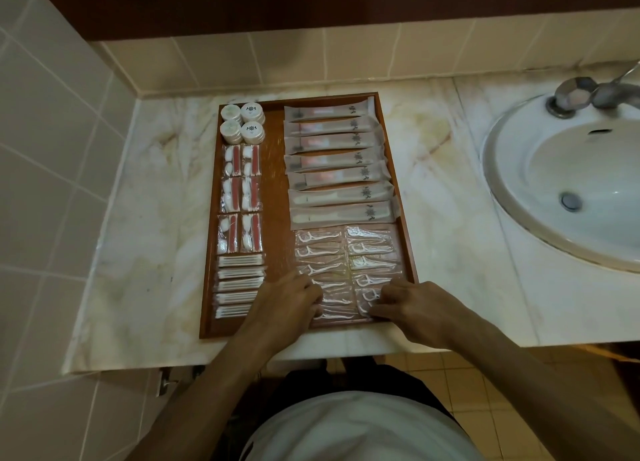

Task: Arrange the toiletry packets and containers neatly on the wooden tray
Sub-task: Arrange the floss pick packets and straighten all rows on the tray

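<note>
On the marble surface: the wooden tray (pixel 398 169) sat lengthwise, near edge close to the person, with the sink (pixel 568 183) well apart to its right.
Left column: four round white containers (pixel 242 122) stood in a two-by-two block at the far end; nearer lay clear packets with a pink strip and white cotton (pixel 240 197) in pairs, then a stack of cotton-bud packets (pixel 239 285) set crosswise. Like seemed grouped with like, so each kind read as one block.
Right column: long frosted toothbrush packets (pixel 337 167) lay crosswise, one below another, slightly overlapped and fanning a little toward the right rim. The overlap probably let them all fit the tray's length.
Near right corner: floss-pick packets (pixel 346 256) lay in two side-by-side columns, the nearest ones under the hands.
Bare strip: a band of open wood ran between the two columns, which kept them apart.
Left hand (pixel 287 301): fingers bent, tips pressed down on the left floss column at its near end; nothing seemed lifted, though I could not tell whether a packet was pinched.
Right hand (pixel 408 308): fingers bent toward the left, tips on the nearest packets of the right floss column, by the tray's near right corner; whether it pinched one or only pressed, I could not tell.
Step in hand: likely squaring the last floss packets between both hands.
Progress: nearly done, judging by the ordered rows.
</note>
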